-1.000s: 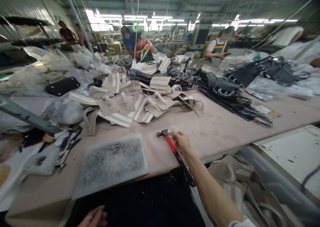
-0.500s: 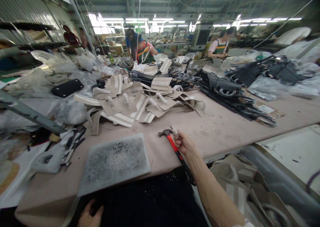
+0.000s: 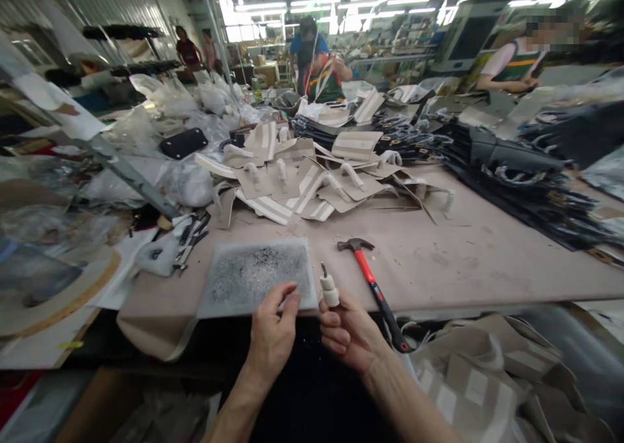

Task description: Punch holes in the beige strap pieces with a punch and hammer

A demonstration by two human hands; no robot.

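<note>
My right hand is closed around a hole punch, wrapped in white, with its thin metal tip pointing up. Beside it, my left hand has its thumb and forefinger pressed together over the front edge of a pale cutting board. Whatever that pinch may hold is too small to make out. Dark marks and crumbs cover the middle of the board. To the right of my right hand lies a claw hammer with a red and black handle, its head away from me.
Beige panels with wrapped handles are heaped behind the board. Black bag pieces are stacked at right. Knives and slim tools lie at left by a metal post. More beige pieces hang below the table edge. Co-workers stand beyond.
My right hand has lifted the punch off the hammer's side and drawn it towards me. My left hand has risen from the lap to the board's edge. The view has swung right.
</note>
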